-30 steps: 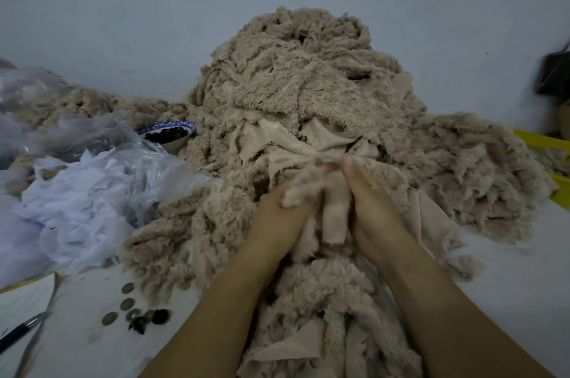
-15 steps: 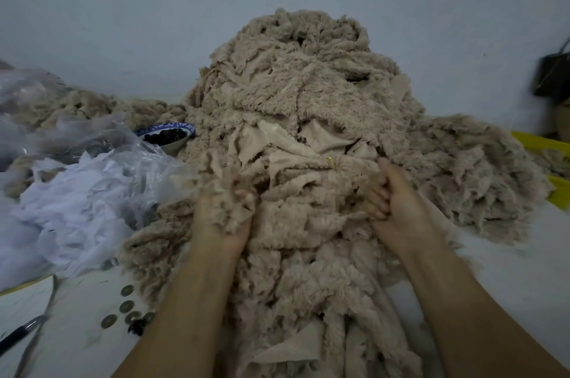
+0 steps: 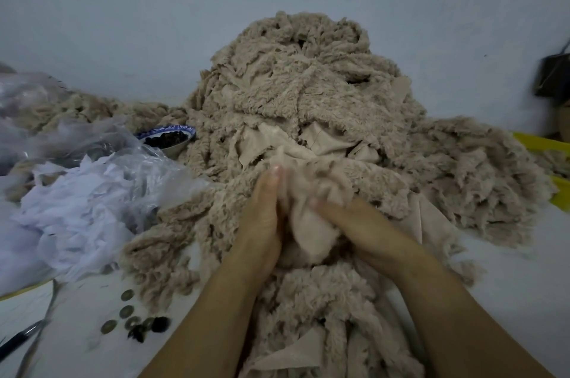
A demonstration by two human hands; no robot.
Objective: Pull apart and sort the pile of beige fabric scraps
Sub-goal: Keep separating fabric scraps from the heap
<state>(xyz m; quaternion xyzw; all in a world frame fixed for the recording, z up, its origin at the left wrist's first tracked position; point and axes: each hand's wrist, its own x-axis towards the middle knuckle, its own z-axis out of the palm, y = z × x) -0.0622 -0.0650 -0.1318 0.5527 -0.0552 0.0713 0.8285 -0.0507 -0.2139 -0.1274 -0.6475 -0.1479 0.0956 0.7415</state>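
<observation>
Left hand (image 3: 262,223) and right hand (image 3: 367,229) close together at the pile's (image 3: 308,93) near foot, both gripping one scrap (image 3: 311,223); pulling-apart step, next probably needs a steady outward tug.

Bare forearms; left hand (image 3: 261,223); right hand (image 3: 365,225)

Blue-rimmed bowl (image 3: 168,138) of dark bits behind plastic bag (image 3: 92,192); small discs (image 3: 126,311), pen (image 3: 18,339) near left.

Scraps (image 3: 308,106): fuzzy matt cloth; bag (image 3: 148,168): glossy clear plastic; bowl (image 3: 172,143): glazed ceramic.
</observation>
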